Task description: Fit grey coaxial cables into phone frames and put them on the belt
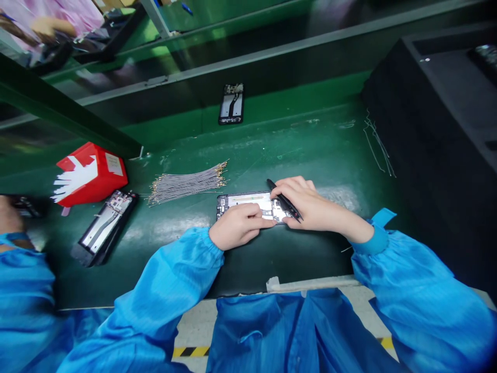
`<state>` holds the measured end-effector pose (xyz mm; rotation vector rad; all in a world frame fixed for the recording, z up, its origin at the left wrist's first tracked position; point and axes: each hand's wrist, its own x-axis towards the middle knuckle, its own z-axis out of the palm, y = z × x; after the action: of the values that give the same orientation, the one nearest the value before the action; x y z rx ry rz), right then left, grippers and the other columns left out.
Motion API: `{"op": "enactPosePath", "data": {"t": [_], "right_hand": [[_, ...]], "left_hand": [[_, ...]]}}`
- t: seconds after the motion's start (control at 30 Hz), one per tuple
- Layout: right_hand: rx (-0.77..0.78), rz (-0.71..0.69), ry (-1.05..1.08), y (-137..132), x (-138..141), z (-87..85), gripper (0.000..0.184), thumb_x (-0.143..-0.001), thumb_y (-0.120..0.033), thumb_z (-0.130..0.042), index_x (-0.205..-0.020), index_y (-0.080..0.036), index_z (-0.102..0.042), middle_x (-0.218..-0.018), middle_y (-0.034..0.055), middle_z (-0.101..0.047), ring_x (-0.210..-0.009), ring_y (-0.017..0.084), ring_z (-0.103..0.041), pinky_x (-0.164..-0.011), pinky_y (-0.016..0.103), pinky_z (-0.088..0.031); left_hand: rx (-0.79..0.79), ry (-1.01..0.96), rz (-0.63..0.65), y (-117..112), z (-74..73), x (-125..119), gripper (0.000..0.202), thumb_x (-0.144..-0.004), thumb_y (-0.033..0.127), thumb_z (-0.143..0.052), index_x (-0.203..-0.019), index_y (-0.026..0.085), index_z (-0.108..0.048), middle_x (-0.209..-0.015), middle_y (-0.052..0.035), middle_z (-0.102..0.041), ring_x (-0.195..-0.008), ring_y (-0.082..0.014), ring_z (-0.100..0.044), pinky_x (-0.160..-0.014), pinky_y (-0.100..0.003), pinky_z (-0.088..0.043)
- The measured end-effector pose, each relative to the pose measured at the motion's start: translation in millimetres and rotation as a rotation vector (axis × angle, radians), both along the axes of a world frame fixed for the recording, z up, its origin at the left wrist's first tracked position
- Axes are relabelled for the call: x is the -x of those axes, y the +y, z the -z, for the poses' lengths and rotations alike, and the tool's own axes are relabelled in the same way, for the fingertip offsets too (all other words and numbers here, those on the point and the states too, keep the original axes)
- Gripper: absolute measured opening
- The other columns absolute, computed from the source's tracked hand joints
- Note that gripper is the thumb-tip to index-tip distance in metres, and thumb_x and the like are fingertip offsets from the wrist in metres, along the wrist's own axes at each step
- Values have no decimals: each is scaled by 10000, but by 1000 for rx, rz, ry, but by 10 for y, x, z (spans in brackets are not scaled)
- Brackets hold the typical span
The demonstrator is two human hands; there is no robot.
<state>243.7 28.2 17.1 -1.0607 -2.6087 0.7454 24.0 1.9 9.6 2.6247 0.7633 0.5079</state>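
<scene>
An opened phone frame point(248, 198) with a silvery inside and a circuit board at its right end lies flat on the green bench in front of me. My left hand point(243, 225) is on its near edge, fingers bent and index fingertip pressing by the board. Black tweezers point(284, 199) are gripped in my right hand point(310, 203), tips pointing down toward the near right corner of the frame. The right thumb touches that end too. Beyond my left hand is a bundle of thin grey cables point(188, 182) with gold-coloured ends.
Left of the cables, a red box point(93, 173) holds white strips, beside stacked phone frames point(106, 225). Another phone frame point(232, 103) lies at the back. Loose wires point(378, 145) rest by a large black box point(438, 129). A co-worker's hand point(10, 215) is at far left.
</scene>
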Motion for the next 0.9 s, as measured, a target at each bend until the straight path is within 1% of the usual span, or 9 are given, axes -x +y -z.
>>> {"op": "enactPosePath", "data": {"t": [0.17,0.27,0.4,0.5,0.57,0.73,0.9], "right_hand": [[-3,5,-1,-1,3,-4,429,-644,-177,-515,-1062,-225,-430,-1140,76,-452,-1024,268,-359,-803,377,-310],[-4,6,-2,3,6,-14,407,-667,-186,-520,-1061,-224,-429,-1137,72,-452,-1023,261,-359,-811,374,-308],[-24,22,-17,3,26,-9,378,-695,-236,-546,-1055,-225,-433,-1125,79,-451,-1010,267,-363,-791,376,-308],[-41,28,-21,6,42,11,379,-704,-280,-564,-1055,-227,-433,-1113,82,-448,-991,268,-367,-783,376,-305],[-40,25,-19,15,47,24,388,-706,-306,-573,-1058,-231,-429,-1107,83,-446,-983,269,-369,-781,376,-305],[-33,14,-56,57,62,20,435,-689,-350,-597,-1067,-237,-415,-1096,84,-441,-957,269,-371,-757,364,-303],[-44,28,-180,87,154,-46,468,-631,-384,-623,-1027,-228,-428,-1030,77,-443,-893,255,-373,-681,318,-284]], "left_hand": [[-51,11,15,-7,9,1,293,-862,165,-375,-989,191,-639,-714,-26,-510,-638,-108,-457,-616,-214,-393],[-46,28,3,-17,5,-7,304,-849,148,-366,-997,191,-629,-723,-30,-523,-650,-116,-469,-625,-220,-401],[75,-22,-54,-19,-33,-27,290,-816,120,-359,-945,151,-617,-759,-40,-563,-687,-117,-503,-647,-215,-418],[183,-78,-53,-12,-67,-37,250,-803,126,-382,-880,150,-619,-742,-32,-583,-683,-110,-518,-654,-207,-420],[223,-93,-46,-8,-78,-39,241,-798,129,-392,-851,153,-626,-728,-29,-588,-677,-109,-522,-654,-207,-418],[238,-106,-27,-5,-55,-32,248,-788,123,-403,-843,149,-643,-716,-29,-576,-670,-110,-514,-646,-209,-409],[233,-106,-20,2,-21,-22,247,-774,113,-411,-829,162,-647,-742,-25,-573,-669,-107,-505,-636,-206,-400]]}}
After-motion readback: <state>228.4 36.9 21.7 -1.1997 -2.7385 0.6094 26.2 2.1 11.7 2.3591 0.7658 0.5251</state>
